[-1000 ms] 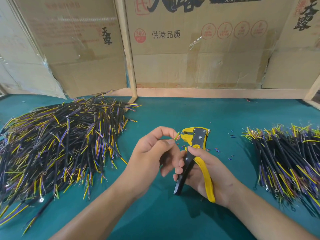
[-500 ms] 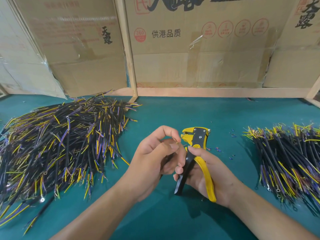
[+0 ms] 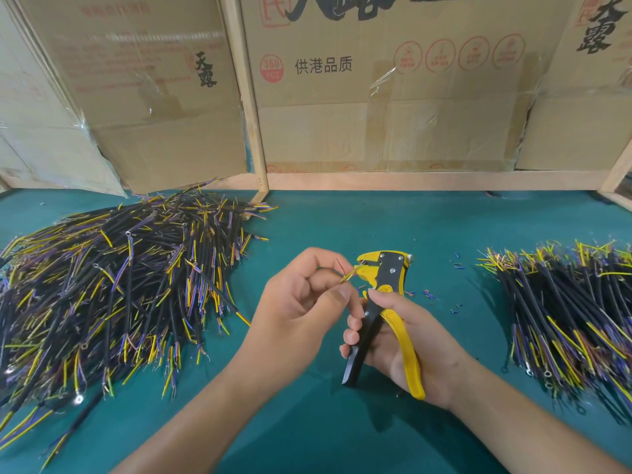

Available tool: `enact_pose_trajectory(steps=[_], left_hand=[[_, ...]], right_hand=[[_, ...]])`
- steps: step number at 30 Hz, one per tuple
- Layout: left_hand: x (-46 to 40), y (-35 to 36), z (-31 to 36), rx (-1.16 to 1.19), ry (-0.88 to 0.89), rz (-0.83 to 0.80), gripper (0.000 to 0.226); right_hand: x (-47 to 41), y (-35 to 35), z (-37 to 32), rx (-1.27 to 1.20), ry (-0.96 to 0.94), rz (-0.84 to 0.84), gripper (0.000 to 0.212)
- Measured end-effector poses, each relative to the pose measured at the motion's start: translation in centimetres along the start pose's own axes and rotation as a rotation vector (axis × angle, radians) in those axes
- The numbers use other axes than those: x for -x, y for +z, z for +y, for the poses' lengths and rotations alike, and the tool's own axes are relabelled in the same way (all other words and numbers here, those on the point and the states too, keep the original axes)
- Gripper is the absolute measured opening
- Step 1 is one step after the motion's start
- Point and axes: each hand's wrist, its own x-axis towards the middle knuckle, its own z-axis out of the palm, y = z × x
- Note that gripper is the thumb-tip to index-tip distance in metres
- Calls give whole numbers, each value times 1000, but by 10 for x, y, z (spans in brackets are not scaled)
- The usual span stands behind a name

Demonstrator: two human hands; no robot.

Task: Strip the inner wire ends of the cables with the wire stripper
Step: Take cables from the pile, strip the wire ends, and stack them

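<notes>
Head view: left hand (image 3: 301,302) pinches a cable (image 3: 347,277) with its wire ends at the stripper (image 3: 384,302) head; right hand (image 3: 407,340) grips the stripper handles above the mat (image 3: 342,422); cable piles (image 3: 113,285) lie either side.

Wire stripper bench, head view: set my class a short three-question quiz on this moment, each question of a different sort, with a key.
1. True or false: the right hand holds the wire stripper by its handles.
2. Which pile of cables is bigger? A. the left pile B. the right pile C. they are equal
3. Fill in: the left hand pinches a cable's wire ends at the stripper's ____.

Key: 1 true; 2 A; 3 jaws. Loose insulation bits lie on the green table beside the tool.
</notes>
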Motion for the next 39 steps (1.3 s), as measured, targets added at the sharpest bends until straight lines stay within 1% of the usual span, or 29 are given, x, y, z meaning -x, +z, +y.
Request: enact_pose_trajectory(steps=[2, 4, 7, 9, 13, 16, 19, 22, 26, 30, 32, 34, 37, 39], left_hand=[[-1, 0, 0, -21, 14, -10, 4], [-2, 0, 1, -33, 13, 3, 13], [-4, -2, -1, -10, -45, 22, 33], [-4, -2, -2, 64, -92, 21, 36], [-4, -1, 0, 186, -108, -58, 23], [-3, 2, 2, 175, -106, -77, 20], [-4, 3, 2, 105, -111, -31, 20], [-4, 1, 1, 3, -108, 28, 18], [-4, 1, 2, -20, -119, 41, 8], [-4, 1, 4, 42, -156, 65, 5], [-5, -1, 4, 17, -157, 96, 7], [-6, -7, 5, -68, -130, 118, 11], [-7, -19, 10, -141, -32, 119, 8], [-7, -27, 12, -258, 34, 118, 6]], right_hand=[[0, 0, 0, 1, -6, -1, 26], [0, 0, 0, 2, -18, -2, 26], [1, 0, 0, -5, -27, -6, 26], [1, 0, 0, -13, -27, -16, 22], [0, -1, 1, 5, -33, -23, 26], [0, 0, 0, -1, -34, 2, 27], [0, 1, 0, -7, -26, 19, 24], [0, 1, 0, 18, -13, 14, 27], [1, 2, -1, -2, 11, 35, 28], [2, 3, -2, -12, 19, 30, 29], [3, 3, -2, -19, 16, 23, 29], [3, 3, -2, -21, 9, 14, 29], [4, 3, -2, -15, 0, 5, 28], [4, 3, -2, -16, -3, 0, 28]])
